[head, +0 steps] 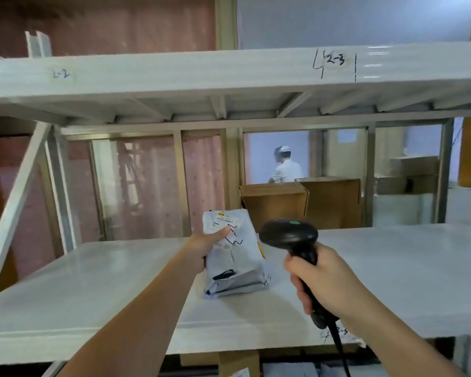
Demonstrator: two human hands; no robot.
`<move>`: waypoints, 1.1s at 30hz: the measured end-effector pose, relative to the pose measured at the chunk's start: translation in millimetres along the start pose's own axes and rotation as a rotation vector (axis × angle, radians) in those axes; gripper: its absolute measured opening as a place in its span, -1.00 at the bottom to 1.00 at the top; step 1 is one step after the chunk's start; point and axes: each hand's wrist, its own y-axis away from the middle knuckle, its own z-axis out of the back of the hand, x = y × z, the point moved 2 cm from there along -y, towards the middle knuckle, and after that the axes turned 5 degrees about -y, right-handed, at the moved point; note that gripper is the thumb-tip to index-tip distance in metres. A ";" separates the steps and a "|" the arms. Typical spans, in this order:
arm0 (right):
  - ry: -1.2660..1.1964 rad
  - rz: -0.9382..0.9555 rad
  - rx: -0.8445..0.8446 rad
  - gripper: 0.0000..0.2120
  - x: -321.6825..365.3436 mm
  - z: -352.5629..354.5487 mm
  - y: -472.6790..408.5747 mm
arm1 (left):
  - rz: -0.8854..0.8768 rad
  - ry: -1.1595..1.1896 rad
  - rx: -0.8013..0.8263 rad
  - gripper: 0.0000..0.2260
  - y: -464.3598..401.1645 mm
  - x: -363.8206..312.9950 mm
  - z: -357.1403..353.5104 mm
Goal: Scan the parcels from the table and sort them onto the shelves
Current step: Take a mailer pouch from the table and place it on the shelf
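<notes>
Grey parcel (pixel 233 254) sits in our left hand (pixel 206 247) over the white shelf (pixel 93 295), while our right hand (pixel 321 278) grips the black scanner (pixel 290 235).

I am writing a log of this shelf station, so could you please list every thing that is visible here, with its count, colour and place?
Soft plastic mailer parcel with printed label: one, pale grey-blue, over the lower shelf, held at its left edge.
Handheld barcode scanner with cable: one, black, right of the parcel.
White shelf board, lower: one, marked 2-3 at its front edge.
White shelf board, upper: one, marked 2-2 and 2-3.
Brown cardboard boxes: two, behind the lower shelf.
Person in white clothing: one, far background.
Left hand: grips the parcel.
Right hand: grips the scanner handle.
</notes>
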 end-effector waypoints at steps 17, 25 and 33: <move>0.063 -0.130 -0.010 -0.90 0.8 -17.3 -15.2 | 0.000 -0.297 -0.112 -0.62 -69.1 6.2 16.7; 0.134 -0.087 -0.042 -0.91 -3.0 -25.0 -14.0 | -0.260 -0.763 -0.259 -0.41 -41.8 -18.3 12.3; 0.125 -0.083 -0.083 -0.93 -4.4 -25.8 10.8 | -0.467 -1.327 0.033 -0.40 14.0 -41.3 -41.7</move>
